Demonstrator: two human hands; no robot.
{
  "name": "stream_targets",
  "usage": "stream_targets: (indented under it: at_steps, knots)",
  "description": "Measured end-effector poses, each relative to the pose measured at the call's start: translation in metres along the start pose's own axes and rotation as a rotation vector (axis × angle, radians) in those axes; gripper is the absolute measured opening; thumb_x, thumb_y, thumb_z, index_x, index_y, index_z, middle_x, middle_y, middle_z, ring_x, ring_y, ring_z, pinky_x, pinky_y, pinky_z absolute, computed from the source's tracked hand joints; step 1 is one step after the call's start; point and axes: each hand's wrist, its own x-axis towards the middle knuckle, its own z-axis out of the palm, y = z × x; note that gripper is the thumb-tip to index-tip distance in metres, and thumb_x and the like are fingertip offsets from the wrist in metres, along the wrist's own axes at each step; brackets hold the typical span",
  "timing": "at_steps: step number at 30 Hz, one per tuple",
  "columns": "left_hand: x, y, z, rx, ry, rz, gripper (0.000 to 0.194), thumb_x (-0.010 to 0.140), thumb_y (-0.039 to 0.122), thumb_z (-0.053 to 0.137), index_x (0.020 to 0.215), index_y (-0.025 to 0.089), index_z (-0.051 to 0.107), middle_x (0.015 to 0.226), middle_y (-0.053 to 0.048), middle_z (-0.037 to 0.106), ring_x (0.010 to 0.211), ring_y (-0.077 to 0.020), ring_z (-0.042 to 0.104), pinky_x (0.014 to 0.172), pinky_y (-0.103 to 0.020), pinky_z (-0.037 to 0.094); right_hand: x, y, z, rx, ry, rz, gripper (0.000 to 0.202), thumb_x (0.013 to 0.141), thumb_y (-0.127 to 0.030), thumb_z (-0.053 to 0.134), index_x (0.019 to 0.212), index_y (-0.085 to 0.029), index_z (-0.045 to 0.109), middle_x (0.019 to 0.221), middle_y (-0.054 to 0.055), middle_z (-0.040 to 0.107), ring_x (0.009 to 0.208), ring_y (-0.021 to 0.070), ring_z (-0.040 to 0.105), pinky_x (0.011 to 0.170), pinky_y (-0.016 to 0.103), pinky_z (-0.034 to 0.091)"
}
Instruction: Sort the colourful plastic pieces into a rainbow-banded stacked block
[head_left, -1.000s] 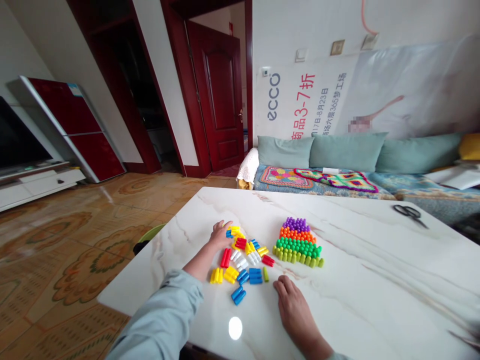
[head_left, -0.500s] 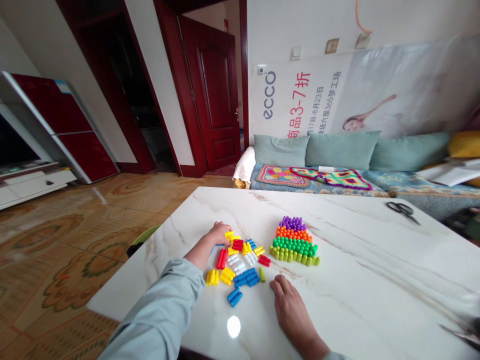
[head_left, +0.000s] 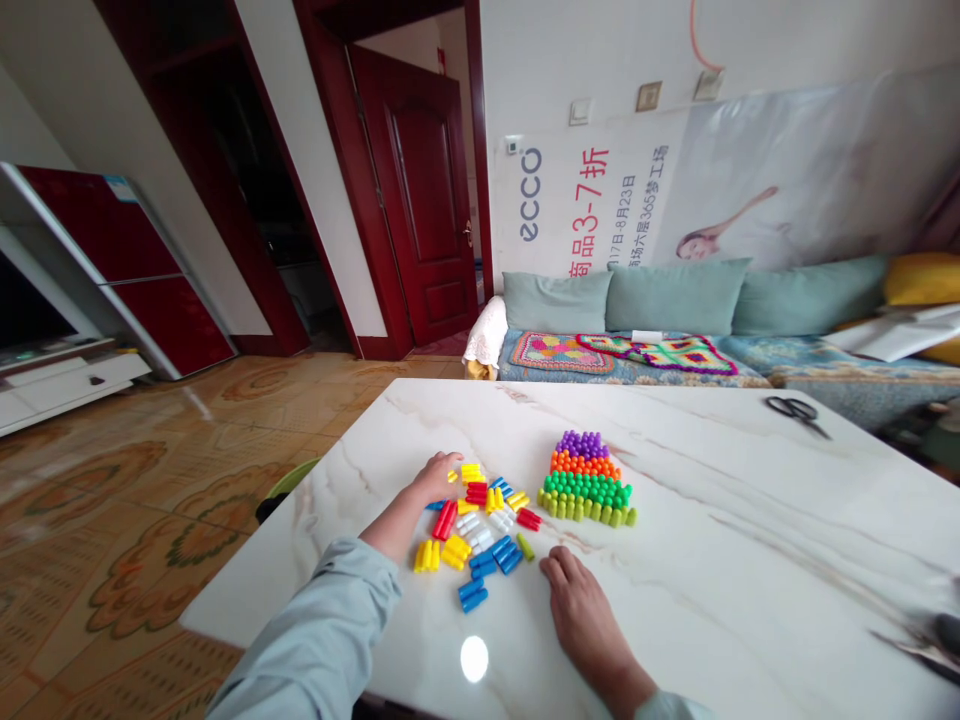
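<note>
Grip on the left hand (head_left: pixel 435 478) looks narrow, folks, a yellow piece (head_left: pixel 452 477) right at the fingertips, but whether it's pinched I can't tell! Just beside it on the counter (head_left: pixel 675 600), more yellow pieces (head_left: pixel 471 474) lie among red pieces (head_left: pixel 445 520), white pieces (head_left: pixel 480 540) and blue pieces (head_left: pixel 472 595). Over to the right hand (head_left: pixel 585 615): palm down, fingers bent and close together, its underside hidden, with a lone lime piece (head_left: pixel 525 546) near the fingertips. Beyond, packed rows (head_left: pixel 586 480) run purple, orange, green, lime, purple farthest out. Scissors (head_left: pixel 796 412) rest well apart, far right!
</note>
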Motion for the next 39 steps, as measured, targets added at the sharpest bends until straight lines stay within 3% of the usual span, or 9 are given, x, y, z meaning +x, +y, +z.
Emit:
stream_targets:
  at_steps: [4, 8, 10, 14, 21, 26, 30, 34, 39]
  knots:
    - [-0.001, 0.010, -0.003, -0.038, -0.054, 0.046, 0.085, 0.062, 0.023, 0.072, 0.141, 0.023, 0.042, 0.136, -0.009, 0.048, 0.125, -0.0286, 0.046, 0.105, -0.034, 0.037, 0.001, -0.001, -0.001, 0.000, -0.012, 0.006, 0.035, 0.083, 0.000, 0.037, 0.107, -0.017, 0.057, 0.105, 0.011, 0.055, 0.093, 0.0211, 0.056, 0.086, 0.035, 0.049]
    - [-0.003, 0.025, -0.011, -0.053, -0.118, 0.100, 0.078, 0.054, 0.021, 0.076, 0.129, 0.026, 0.057, 0.137, -0.007, 0.047, 0.128, -0.0316, 0.043, 0.106, -0.034, 0.037, 0.000, 0.000, 0.000, 0.015, -0.017, 0.009, 0.034, 0.084, -0.002, 0.037, 0.107, -0.016, 0.057, 0.105, 0.011, 0.054, 0.094, 0.0210, 0.056, 0.087, 0.036, 0.049]
    - [-0.007, 0.035, -0.016, -0.061, -0.103, 0.132, 0.068, 0.054, 0.020, 0.075, 0.120, 0.026, 0.063, 0.135, -0.006, 0.048, 0.129, -0.0308, 0.042, 0.106, -0.033, 0.036, 0.000, 0.000, 0.000, 0.020, -0.023, 0.011, 0.033, 0.085, -0.002, 0.037, 0.107, -0.016, 0.057, 0.104, 0.011, 0.054, 0.093, 0.0211, 0.055, 0.087, 0.036, 0.049]
    - [-0.017, 0.050, -0.017, -0.103, -0.062, 0.183, 0.045, 0.062, 0.022, 0.071, 0.106, 0.026, 0.069, 0.118, -0.004, 0.058, 0.110, -0.0236, 0.056, 0.098, -0.030, 0.042, 0.001, 0.000, -0.001, 0.028, -0.039, 0.012, 0.033, 0.085, -0.002, 0.036, 0.107, -0.016, 0.056, 0.104, 0.011, 0.053, 0.093, 0.0207, 0.055, 0.088, 0.036, 0.048]
    - [-0.039, 0.058, 0.002, -0.262, 0.040, 0.153, 0.043, 0.053, 0.007, 0.072, 0.092, 0.023, 0.072, 0.102, -0.005, 0.066, 0.109, -0.0297, 0.055, 0.102, -0.040, 0.038, 0.003, -0.001, -0.001, 0.026, -0.031, 0.006, 0.029, 0.085, -0.003, 0.037, 0.103, -0.015, 0.057, 0.101, 0.011, 0.054, 0.091, 0.0206, 0.054, 0.086, 0.035, 0.048]
    - [-0.050, 0.062, 0.014, -0.575, 0.214, 0.090, 0.035, 0.059, 0.010, 0.071, 0.092, 0.022, 0.071, 0.107, -0.005, 0.065, 0.111, -0.0256, 0.055, 0.105, -0.038, 0.037, 0.004, -0.001, -0.003, 0.043, -0.010, -0.005, 0.026, 0.086, -0.004, 0.038, 0.098, -0.015, 0.057, 0.097, 0.010, 0.053, 0.089, 0.0199, 0.054, 0.084, 0.034, 0.048]
    - [-0.063, 0.066, 0.024, -0.937, 0.344, -0.035, 0.039, 0.074, 0.033, 0.069, 0.110, 0.020, 0.063, 0.111, -0.008, 0.063, 0.100, -0.0224, 0.061, 0.090, -0.035, 0.049, 0.005, -0.002, -0.006, 0.052, -0.015, -0.004, 0.025, 0.084, -0.003, 0.037, 0.095, -0.015, 0.057, 0.096, 0.009, 0.053, 0.088, 0.0189, 0.054, 0.083, 0.032, 0.048]
    - [-0.090, 0.073, 0.035, -1.313, 0.326, -0.137, 0.043, 0.088, 0.047, 0.053, 0.116, 0.015, 0.056, 0.101, -0.011, 0.067, 0.086, -0.0191, 0.066, 0.075, -0.033, 0.055, 0.006, -0.003, -0.008, 0.054, -0.004, 0.000, 0.024, 0.083, -0.004, 0.038, 0.092, -0.016, 0.056, 0.093, 0.008, 0.054, 0.087, 0.0184, 0.054, 0.082, 0.031, 0.047]
    - [-0.134, 0.088, 0.050, -1.620, 0.291, -0.169, 0.031, 0.085, 0.034, 0.065, 0.110, 0.017, 0.058, 0.095, -0.008, 0.069, 0.087, -0.0165, 0.068, 0.085, -0.033, 0.055, 0.006, -0.002, -0.007, 0.074, 0.010, -0.001, 0.025, 0.082, -0.003, 0.037, 0.091, -0.017, 0.056, 0.093, 0.007, 0.053, 0.086, 0.0175, 0.055, 0.081, 0.030, 0.046]
